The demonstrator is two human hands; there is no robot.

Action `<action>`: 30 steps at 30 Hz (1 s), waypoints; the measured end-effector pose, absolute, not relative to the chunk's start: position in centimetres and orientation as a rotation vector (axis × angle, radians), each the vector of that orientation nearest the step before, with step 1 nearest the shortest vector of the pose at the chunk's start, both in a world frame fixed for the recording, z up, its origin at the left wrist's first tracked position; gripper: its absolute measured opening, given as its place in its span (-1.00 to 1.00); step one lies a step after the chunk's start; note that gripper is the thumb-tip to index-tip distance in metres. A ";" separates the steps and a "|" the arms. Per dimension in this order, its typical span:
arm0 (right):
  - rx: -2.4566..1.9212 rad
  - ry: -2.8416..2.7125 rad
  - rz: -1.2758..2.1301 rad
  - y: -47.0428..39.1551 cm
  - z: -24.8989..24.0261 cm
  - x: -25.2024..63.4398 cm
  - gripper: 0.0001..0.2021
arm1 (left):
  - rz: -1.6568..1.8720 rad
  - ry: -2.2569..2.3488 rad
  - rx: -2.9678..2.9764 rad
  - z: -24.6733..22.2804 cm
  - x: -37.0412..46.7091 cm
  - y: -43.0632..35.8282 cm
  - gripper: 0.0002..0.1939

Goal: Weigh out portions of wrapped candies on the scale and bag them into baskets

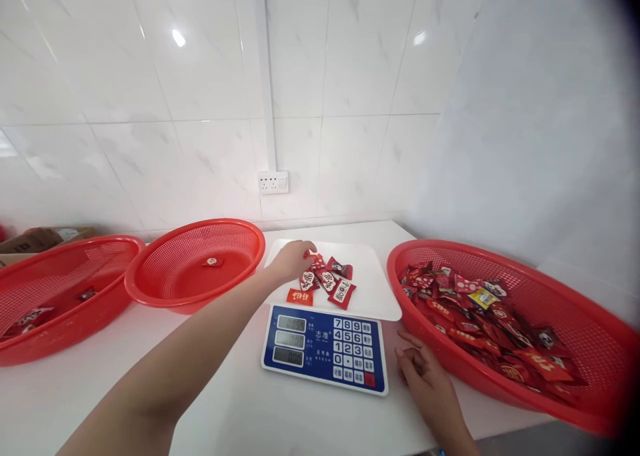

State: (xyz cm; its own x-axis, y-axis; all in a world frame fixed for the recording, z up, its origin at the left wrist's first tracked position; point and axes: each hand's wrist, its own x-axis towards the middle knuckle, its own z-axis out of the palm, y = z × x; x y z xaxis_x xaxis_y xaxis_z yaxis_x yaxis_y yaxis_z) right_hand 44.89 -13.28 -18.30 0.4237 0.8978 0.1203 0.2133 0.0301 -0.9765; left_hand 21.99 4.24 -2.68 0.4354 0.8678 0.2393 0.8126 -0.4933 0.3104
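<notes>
Several small red snack packets [328, 280] lie on the white pan [370, 276] of a digital scale. My left hand [294, 259] reaches over the pan, its fingers closed at a red spotted packet [317, 262] at the back of the group; the hand partly hides their grip. In front of the pan is the scale's blue panel [324, 349], with lit number displays and white keys. My right hand [419, 368] is by the panel's right edge, holding nothing, fingers loosely bent and apart. Beside it stands a large red basket [505, 256] heaped with wrapped packets [480, 316].
A red basket [195, 233] left of the scale holds a single packet [212, 262]. Farther left, another red basket [100, 246] contains a few packets, with a cardboard box [37, 241] behind it. A socket [273, 183] is on the tiled wall behind the white table [225, 409].
</notes>
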 end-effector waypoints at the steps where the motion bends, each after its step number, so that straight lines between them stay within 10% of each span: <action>1: -1.473 -1.047 0.718 -13.2 -18.4 44.9 -0.53 | 0.590 1.545 2.512 -2.2 20.9 4.4 -0.77; 30: -1.464 -1.042 0.756 -13.5 -18.3 45.1 -0.53 | 0.774 2.081 2.327 -0.2 15.5 4.7 -0.64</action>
